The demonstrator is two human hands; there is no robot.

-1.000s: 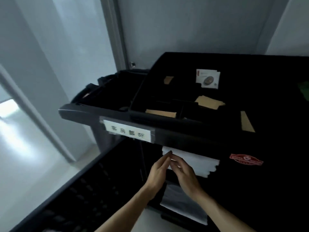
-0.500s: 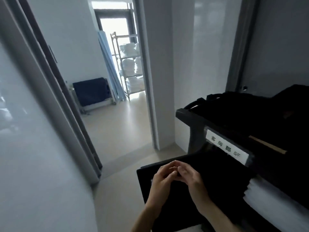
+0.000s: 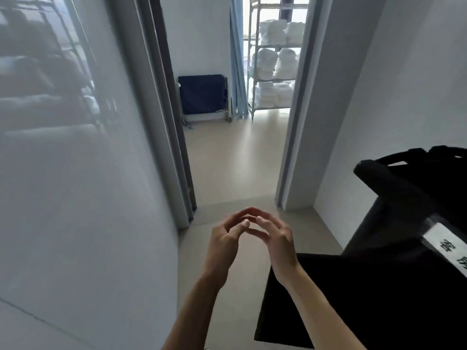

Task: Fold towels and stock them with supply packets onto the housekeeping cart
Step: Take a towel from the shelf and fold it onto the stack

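The location was a hotel housekeeping service corridor. A black housekeeping cart [image 3: 404,198] stood at the right, carrying a white label [image 3: 447,242] printed with Chinese characters. Through an open doorway [image 3: 235,147], a metal shelving rack [image 3: 274,59] held stacks of folded white towels [image 3: 275,61]. A dark blue folded trolley [image 3: 203,94] stood against the far wall. Walls were plain white; the floor [image 3: 235,160] was beige.

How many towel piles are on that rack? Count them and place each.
6 piles: top shelf, left and right; middle, left and right; lowest, left and right. The door frame hides the rack's right end, so more may sit there.
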